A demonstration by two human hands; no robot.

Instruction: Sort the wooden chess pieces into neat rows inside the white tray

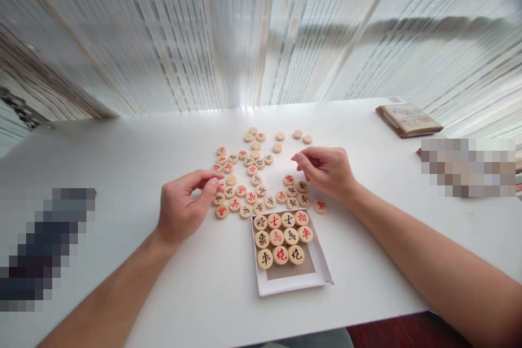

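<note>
Round wooden xiangqi pieces [261,190] with red or black characters lie spread over the table between my hands, several of them face down. My left hand [185,198] is at their left edge, thumb and index finger closed at a red-marked xiangqi piece [221,185] that they partly cover. To the right, my right hand [328,171] hovers over the table with curled fingers and thumb drawn together; nothing shows in it. Nearer to me sits a shallow white box [291,284], holding rows of face-up pieces [277,237], with a bare brown patch of its bottom at lower right.
A brown-edged box or book [409,119] lies at the far right of the white table [163,141]. Blurred-out items rest at the left [51,244] and right [468,168]. Striped curtains [244,32] hang behind the far edge.
</note>
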